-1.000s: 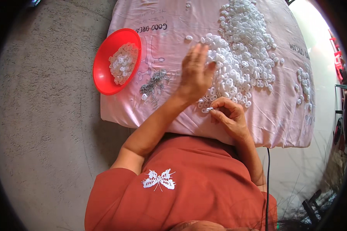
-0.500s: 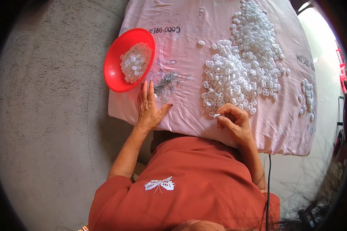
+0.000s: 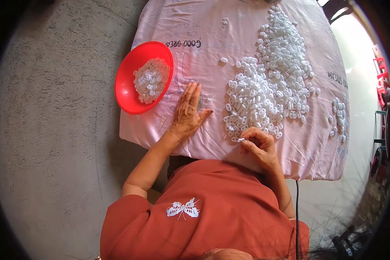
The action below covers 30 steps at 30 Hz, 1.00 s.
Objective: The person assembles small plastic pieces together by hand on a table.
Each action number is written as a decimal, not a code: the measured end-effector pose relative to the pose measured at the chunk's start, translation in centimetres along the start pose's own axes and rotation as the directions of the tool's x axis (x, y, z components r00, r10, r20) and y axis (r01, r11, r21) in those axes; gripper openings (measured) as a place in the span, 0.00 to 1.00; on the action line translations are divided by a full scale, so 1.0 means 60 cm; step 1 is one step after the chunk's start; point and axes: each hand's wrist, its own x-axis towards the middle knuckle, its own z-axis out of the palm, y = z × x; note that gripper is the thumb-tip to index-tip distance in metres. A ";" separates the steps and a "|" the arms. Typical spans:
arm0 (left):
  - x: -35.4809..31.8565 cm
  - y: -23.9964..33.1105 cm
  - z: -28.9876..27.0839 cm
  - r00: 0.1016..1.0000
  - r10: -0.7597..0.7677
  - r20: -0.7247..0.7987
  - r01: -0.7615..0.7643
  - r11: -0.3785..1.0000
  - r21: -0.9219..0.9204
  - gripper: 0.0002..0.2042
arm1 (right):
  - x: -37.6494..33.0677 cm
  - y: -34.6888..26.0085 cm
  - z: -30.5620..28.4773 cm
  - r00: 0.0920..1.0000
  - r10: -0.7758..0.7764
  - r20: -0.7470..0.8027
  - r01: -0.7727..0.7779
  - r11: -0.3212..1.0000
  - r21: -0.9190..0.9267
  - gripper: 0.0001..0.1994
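My left hand (image 3: 186, 112) lies flat with its fingers stretched out over a small heap of thin grey metal-looking pieces (image 3: 200, 103), hiding most of it. Between thumb and forefinger, my right hand (image 3: 261, 148) pinches a small white plastic piece (image 3: 241, 140) at the near edge of a pile. That pile of white oval two-holed pieces (image 3: 253, 93) runs back into a second pile (image 3: 284, 45). Left of my left hand, a red bowl (image 3: 125, 91) leans tilted, with whitish, partly see-through pieces (image 3: 151, 80) gathered inside.
A pink printed cloth (image 3: 212, 143) covers the table. A small group of white pieces (image 3: 339, 115) lies near its right edge, and single ones lie farther back. A black cable (image 3: 297, 208) hangs at the near right. Grey concrete floor (image 3: 65, 108) stretches to the left.
My left hand has moved right, from beside the bowl onto the grey heap. My right hand keeps its pinch on the white piece. The whole view has shifted slightly.
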 end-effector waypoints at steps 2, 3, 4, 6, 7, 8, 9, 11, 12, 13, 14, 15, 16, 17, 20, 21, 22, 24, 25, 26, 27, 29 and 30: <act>0.014 0.010 0.009 1.000 -0.006 -0.027 0.003 0.991 -0.134 0.37 | 0.001 0.000 0.000 1.000 0.002 -0.001 -0.002 1.000 0.017 0.03; 0.017 0.017 0.012 1.000 -0.008 -0.025 0.004 0.991 -0.136 0.37 | 0.001 -0.001 -0.001 1.000 0.002 -0.001 -0.002 1.000 0.002 0.03; 0.019 0.024 0.014 0.999 -0.025 -0.031 0.016 0.961 -0.275 0.34 | 0.001 0.000 0.000 1.000 0.001 0.000 -0.001 1.000 -0.012 0.03; 0.028 0.032 0.008 0.999 -0.037 -0.033 0.020 0.910 -0.414 0.31 | 0.000 0.001 -0.002 1.000 -0.018 -0.002 0.018 1.000 0.011 0.03; 0.026 0.030 -0.003 0.994 -0.064 -0.090 0.018 0.897 -0.441 0.29 | 0.000 0.002 -0.002 0.999 -0.037 0.001 0.037 0.999 0.036 0.03; 0.020 0.026 -0.014 0.985 -0.093 -0.144 0.015 0.885 -0.466 0.28 | -0.001 0.000 -0.002 0.999 -0.035 -0.001 0.035 0.999 0.036 0.03; 0.013 0.012 -0.021 0.977 -0.115 -0.181 0.023 0.895 -0.446 0.26 | -0.001 -0.001 -0.002 0.999 -0.048 0.004 0.048 0.998 0.031 0.03; -0.016 -0.002 -0.035 0.973 -0.158 -0.168 0.084 0.922 -0.377 0.29 | -0.001 -0.002 -0.002 0.998 -0.060 0.004 0.060 0.998 0.026 0.02; -0.030 0.000 -0.041 0.974 -0.169 -0.148 0.115 0.940 -0.321 0.32 | 0.000 -0.001 -0.002 0.998 -0.063 0.023 0.062 0.997 0.037 0.02; -0.044 0.008 -0.044 0.975 -0.169 -0.144 0.115 0.940 -0.322 0.32 | 0.002 -0.001 -0.002 0.997 -0.066 0.040 0.064 0.997 0.047 0.02; -0.058 0.020 -0.051 0.984 -0.170 -0.060 0.164 0.981 -0.102 0.36 | 0.002 -0.001 -0.003 0.997 -0.062 0.039 0.060 0.997 0.049 0.02; -0.066 0.027 -0.054 0.982 -0.188 0.022 0.184 0.975 0.124 0.40 | 0.002 -0.003 -0.004 0.997 -0.054 0.050 0.052 0.998 0.028 0.02; -0.070 0.030 -0.048 0.982 -0.188 0.026 0.183 0.975 0.122 0.40 | 0.002 -0.003 -0.005 0.997 -0.045 0.060 0.045 0.999 0.006 0.02; -0.073 0.032 -0.038 0.969 -0.234 0.076 0.222 0.965 0.140 0.43 | 0.002 -0.003 -0.005 0.997 -0.044 0.061 0.044 0.999 0.007 0.02; -0.066 0.034 -0.017 0.959 -0.260 0.116 0.242 0.959 0.149 0.47 | 0.002 -0.003 -0.003 0.998 -0.037 0.051 0.036 0.999 0.022 0.01; -0.059 0.035 -0.012 0.965 -0.241 0.106 0.226 0.964 0.140 0.47 | 0.003 -0.004 -0.003 0.998 -0.037 0.054 0.035 0.999 0.026 0.01; -0.051 0.037 -0.006 0.965 -0.238 0.108 0.223 0.965 0.139 0.47 | 0.004 -0.005 -0.003 0.998 -0.037 0.056 0.035 0.999 0.029 0.01; -0.023 0.041 0.003 0.975 -0.197 0.100 0.188 0.978 0.093 0.47 | 0.005 -0.002 -0.006 0.997 -0.046 0.057 0.045 0.999 0.026 0.01; -0.014 0.040 0.008 0.985 -0.159 0.070 0.152 0.984 0.092 0.47 | 0.005 -0.001 -0.006 0.997 -0.054 0.063 0.053 0.998 0.024 0.01; -0.005 0.043 0.012 0.986 -0.154 0.070 0.147 0.985 0.090 0.47 | 0.004 -0.002 -0.006 0.997 -0.056 0.058 0.055 0.998 0.023 0.01; 0.004 0.048 0.014 0.986 -0.148 0.078 0.141 0.987 0.080 0.46 | 0.004 -0.003 -0.005 0.998 -0.042 0.052 0.041 0.999 0.023 0.01; 0.022 0.051 0.020 0.993 -0.095 0.063 0.093 0.995 0.041 0.46 | 0.003 -0.003 -0.004 0.999 -0.029 0.045 0.028 0.999 0.024 0.01; 0.026 0.051 0.017 0.994 -0.094 0.063 0.091 0.995 0.041 0.46 | 0.003 -0.002 -0.004 0.999 -0.030 0.042 0.029 0.999 0.030 0.02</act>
